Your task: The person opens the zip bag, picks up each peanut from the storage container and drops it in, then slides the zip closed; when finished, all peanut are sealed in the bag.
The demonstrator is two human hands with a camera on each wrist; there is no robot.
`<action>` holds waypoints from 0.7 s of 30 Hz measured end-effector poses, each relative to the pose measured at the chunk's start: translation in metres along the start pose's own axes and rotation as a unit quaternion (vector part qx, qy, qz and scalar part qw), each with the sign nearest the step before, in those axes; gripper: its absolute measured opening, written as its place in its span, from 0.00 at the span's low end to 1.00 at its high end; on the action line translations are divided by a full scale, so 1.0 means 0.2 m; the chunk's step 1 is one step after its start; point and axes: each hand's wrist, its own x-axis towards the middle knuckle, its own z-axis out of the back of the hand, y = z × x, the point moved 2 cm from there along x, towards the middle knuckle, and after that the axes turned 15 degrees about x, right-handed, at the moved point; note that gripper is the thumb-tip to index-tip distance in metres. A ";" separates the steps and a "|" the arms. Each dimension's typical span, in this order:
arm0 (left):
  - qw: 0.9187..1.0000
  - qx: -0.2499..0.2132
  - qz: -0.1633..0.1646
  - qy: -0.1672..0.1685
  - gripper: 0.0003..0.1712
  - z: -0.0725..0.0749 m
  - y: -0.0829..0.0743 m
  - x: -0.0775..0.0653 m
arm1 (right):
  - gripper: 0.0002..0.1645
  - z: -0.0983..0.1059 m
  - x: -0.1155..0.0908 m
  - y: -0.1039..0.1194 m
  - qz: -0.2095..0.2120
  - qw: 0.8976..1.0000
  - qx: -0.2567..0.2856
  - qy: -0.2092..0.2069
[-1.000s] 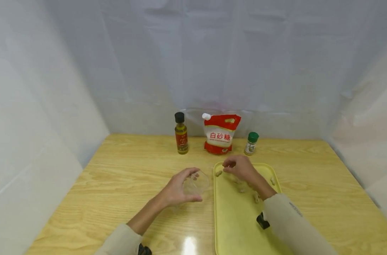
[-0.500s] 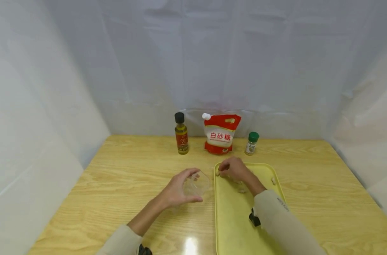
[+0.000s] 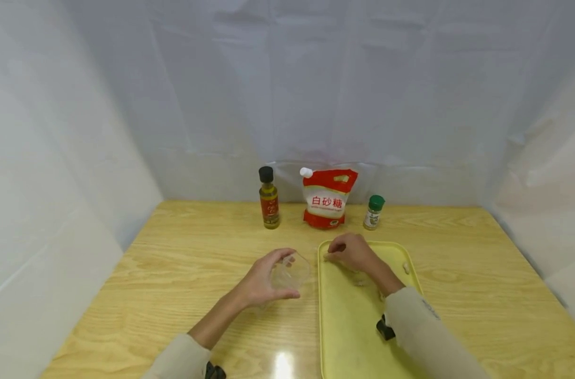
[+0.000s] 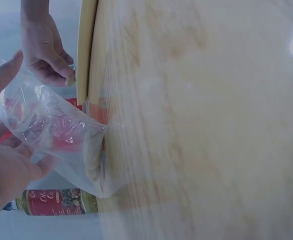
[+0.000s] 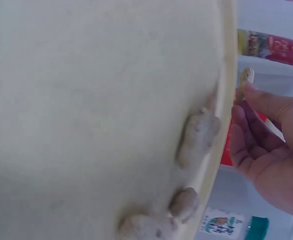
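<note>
At the head view's centre, the left hand (image 3: 260,281) holds a bag (image 4: 41,107), seemingly with something peanut-like (image 4: 92,155) already inside; right of centre, the right hand (image 3: 354,252) pinches a peanut (image 5: 247,79) by the tray's (image 3: 346,337) upper-left corner, other peanuts (image 5: 199,137) left on it.

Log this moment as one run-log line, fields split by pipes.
left hand: holds clear plastic bag | right hand: pinches peanut above yellow tray | other peanuts: on tray | sugar pouch, green-capped jar: behind tray

A black-capped olive oil bottle (image 3: 270,206) stands upright toward the wooden table's (image 3: 197,252) rear edge. A red-and-white sugar pouch (image 3: 324,199) stands between it and a green-capped jar (image 3: 372,217). Pale sheeting (image 3: 311,95) hangs behind.
</note>
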 end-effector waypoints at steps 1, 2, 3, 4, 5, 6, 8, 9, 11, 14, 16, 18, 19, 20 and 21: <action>1.000 0.001 0.001 0.000 0.50 0.00 0.00 0.00 | 0.06 0.01 -0.01 0.01 0.008 1.000 -0.003 -0.002; 1.000 0.000 0.001 0.001 0.50 0.00 0.00 0.00 | 0.06 0.02 -0.02 0.01 0.016 1.000 -0.004 -0.004; 1.000 0.000 0.001 0.002 0.50 0.00 0.00 0.00 | 0.06 0.02 -0.03 0.02 0.025 1.000 -0.007 -0.006; 1.000 -0.002 0.001 0.002 0.50 0.00 0.00 0.00 | 0.05 0.03 -0.04 0.03 0.031 0.999 -0.008 -0.008; 1.000 -0.001 0.002 0.002 0.50 0.00 0.00 0.00 | 0.05 0.03 -0.05 0.04 0.039 0.999 -0.010 -0.009; 1.000 -0.001 0.002 0.001 0.50 -0.01 0.00 0.00 | 0.04 0.03 -0.06 0.05 0.047 0.999 -0.010 -0.008; 1.000 -0.002 0.002 0.000 0.50 -0.01 0.00 0.01 | 0.04 0.03 -0.08 0.06 0.059 0.998 -0.008 -0.007; 1.000 -0.002 0.000 0.000 0.50 -0.01 0.00 0.01 | 0.03 0.02 -0.09 0.07 0.064 0.998 -0.007 -0.006; 1.000 -0.002 -0.002 0.000 0.50 -0.01 0.00 0.01 | 0.03 0.02 -0.11 0.09 0.069 0.998 0.002 -0.005; 1.000 -0.003 -0.005 0.001 0.50 -0.01 0.00 0.01 | 0.03 0.02 -0.14 0.12 0.064 0.998 0.013 -0.012; 1.000 -0.002 -0.007 0.001 0.49 -0.01 0.00 0.01 | 0.04 0.02 -0.16 0.15 0.056 0.998 0.020 -0.017; 1.000 0.000 -0.007 0.000 0.50 -0.01 0.00 0.02 | 0.05 0.02 -0.17 0.18 0.054 0.998 0.025 -0.022; 1.000 0.001 -0.007 -0.001 0.50 -0.01 0.00 0.02 | 0.05 0.02 -0.18 0.20 0.058 0.998 0.027 -0.022; 1.000 0.002 -0.007 -0.001 0.50 -0.01 0.00 0.02 | 0.06 0.02 -0.19 0.22 0.063 0.997 0.029 -0.021; 1.000 0.002 -0.007 -0.001 0.50 -0.01 0.00 0.02 | 0.06 0.01 -0.19 0.25 0.069 0.997 0.031 -0.020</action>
